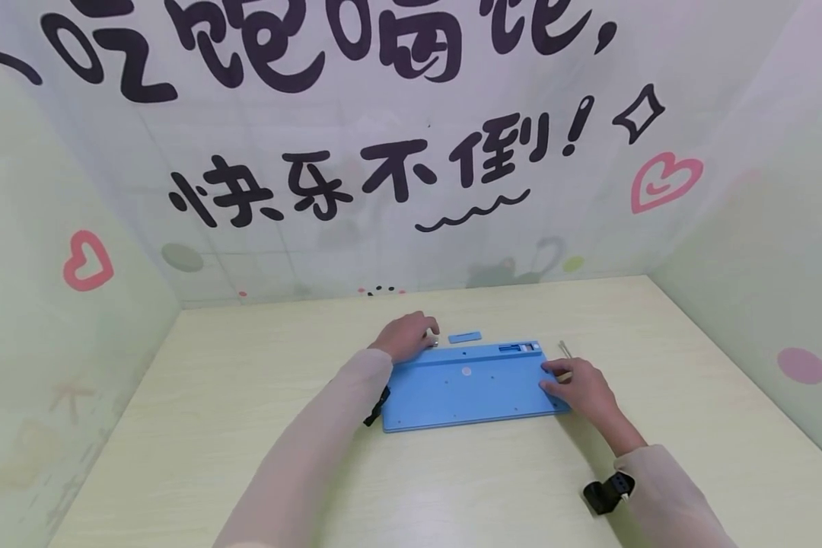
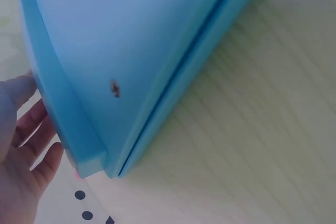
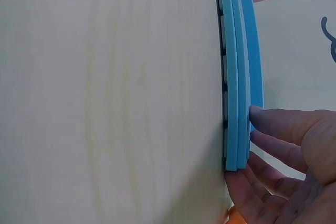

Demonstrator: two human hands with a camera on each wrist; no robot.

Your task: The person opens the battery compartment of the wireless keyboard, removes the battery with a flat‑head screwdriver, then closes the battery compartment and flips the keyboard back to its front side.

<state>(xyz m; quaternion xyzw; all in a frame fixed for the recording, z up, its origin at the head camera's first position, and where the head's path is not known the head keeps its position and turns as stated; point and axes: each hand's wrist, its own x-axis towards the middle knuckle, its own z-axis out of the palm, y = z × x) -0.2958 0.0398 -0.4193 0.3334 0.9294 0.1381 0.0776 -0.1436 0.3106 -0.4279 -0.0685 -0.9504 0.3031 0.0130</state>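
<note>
Keyboard (image 1: 466, 396): lying underside up on the table (image 1: 192, 396), between both hands.
Right hand (image 1: 584, 390): holding the right end between thumb and fingers.
Left hand (image 1: 404, 337): at the far edge, fingers bent; cannot tell whether pinching anything.
Battery compartment (image 1: 518, 348): uncovered, so opening seemingly done; contents unclear.
Blue cover (image 1: 465, 337): loose beyond the keyboard; refitting apparently left.

Blue keyboard (image 1: 438, 396), underside up on the tabletop (image 1: 466, 495), compartment open at far right, blue cover (image 1: 465, 337) beyond
</note>
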